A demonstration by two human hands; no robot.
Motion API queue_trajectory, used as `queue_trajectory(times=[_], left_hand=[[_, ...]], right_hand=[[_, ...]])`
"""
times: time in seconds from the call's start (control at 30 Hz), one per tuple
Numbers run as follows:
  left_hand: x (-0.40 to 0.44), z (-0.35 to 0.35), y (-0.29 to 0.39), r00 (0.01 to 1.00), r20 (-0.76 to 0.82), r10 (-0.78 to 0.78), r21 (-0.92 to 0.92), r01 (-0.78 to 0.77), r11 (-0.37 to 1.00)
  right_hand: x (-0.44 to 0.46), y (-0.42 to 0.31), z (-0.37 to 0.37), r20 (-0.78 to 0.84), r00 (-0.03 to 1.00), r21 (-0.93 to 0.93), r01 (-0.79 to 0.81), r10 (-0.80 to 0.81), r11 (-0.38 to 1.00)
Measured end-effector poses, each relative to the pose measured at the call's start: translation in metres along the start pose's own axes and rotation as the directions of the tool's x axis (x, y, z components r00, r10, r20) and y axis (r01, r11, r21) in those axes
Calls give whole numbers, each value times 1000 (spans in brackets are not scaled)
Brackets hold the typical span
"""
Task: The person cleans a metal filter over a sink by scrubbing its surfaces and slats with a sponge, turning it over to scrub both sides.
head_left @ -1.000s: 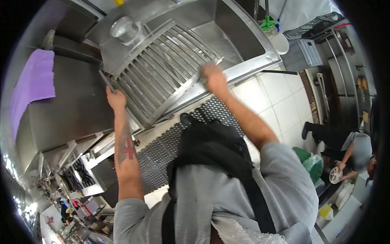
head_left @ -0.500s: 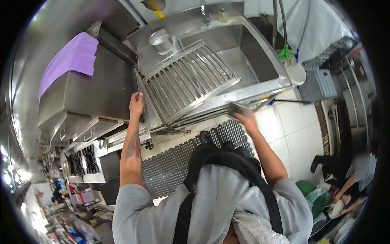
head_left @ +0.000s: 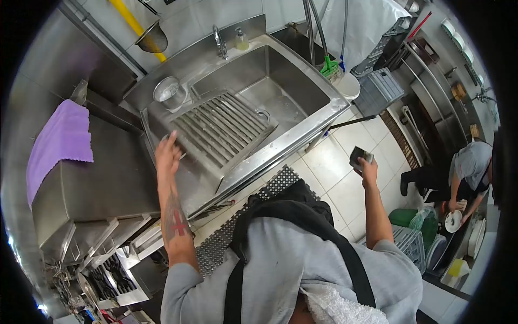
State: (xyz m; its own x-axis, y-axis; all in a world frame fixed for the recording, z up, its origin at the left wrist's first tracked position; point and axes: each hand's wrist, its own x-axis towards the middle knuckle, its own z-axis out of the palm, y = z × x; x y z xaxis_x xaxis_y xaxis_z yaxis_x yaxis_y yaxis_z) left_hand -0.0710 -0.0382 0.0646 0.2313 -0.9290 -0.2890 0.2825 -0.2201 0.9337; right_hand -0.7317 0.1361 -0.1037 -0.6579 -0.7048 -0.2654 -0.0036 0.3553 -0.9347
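the left hand is open, fingers extended, beside the left edge of the slatted metal panel; from my station i cannot tell whether it makes contact. the right hand is closed around a dark block, positioned above the tiled floor and well apart from the panel. the panel rests on the left drainboard of the sink, its right end extending over the basin. a metal pot stands behind it. any print on the pump bottle, located beside the faucet, is too small for me to read.
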Motion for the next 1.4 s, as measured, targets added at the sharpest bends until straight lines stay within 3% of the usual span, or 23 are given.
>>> queue_trajectory(times=[0.07,0.2,0.37,0.47,0.57,0.63,0.73,0.9,0.97,1.0,1.07,1.17,1.23,1.33,1.4], left_hand=[[43,37,4,987,149,53,-126,-34,991],[104,125,8,953,295,-63,-30,76,997],[144,166,-13,933,293,-207,87,190,978],[155,171,-13,901,271,-339,195,294,936],[173,184,-2,924,116,-365,326,312,892],[200,183,0,915,100,-392,357,334,872],[213,207,8,961,-15,-275,732,198,652],[262,209,-1,993,-28,-117,853,84,514],[273,214,8,988,-1,-152,875,74,478],[278,217,11,989,-8,-150,873,80,480],[285,218,18,996,-8,-86,911,43,411],[296,205,7,995,-30,-99,902,70,427],[302,188,-13,997,-16,-70,869,49,492],[289,182,-32,995,-79,-64,889,100,447],[281,177,-49,999,-34,10,894,26,448]], right_hand=[[-3,-28,29,30,1000,48,-7,6,999],[11,-63,55,52,996,182,58,-69,982],[46,-60,38,-4,995,229,98,-100,969],[86,-46,26,-66,998,259,17,1,966],[133,-55,30,-66,993,282,-72,95,957],[170,-57,39,-45,991,229,-115,129,967],[205,-82,61,52,995,176,-98,90,980],[238,-99,74,87,996,26,-18,16,999],[240,-109,70,61,998,6,24,-24,1000],[238,-113,70,35,999,90,5,-8,996],[247,-99,61,17,1000,99,-6,5,995],[241,-103,61,-18,1000,101,-16,18,995],[230,-110,64,-10,1000,48,14,-14,999],[220,-105,60,-4,1000,8,19,-19,1000],[224,-96,60,-27,996,-92,81,-84,992]])
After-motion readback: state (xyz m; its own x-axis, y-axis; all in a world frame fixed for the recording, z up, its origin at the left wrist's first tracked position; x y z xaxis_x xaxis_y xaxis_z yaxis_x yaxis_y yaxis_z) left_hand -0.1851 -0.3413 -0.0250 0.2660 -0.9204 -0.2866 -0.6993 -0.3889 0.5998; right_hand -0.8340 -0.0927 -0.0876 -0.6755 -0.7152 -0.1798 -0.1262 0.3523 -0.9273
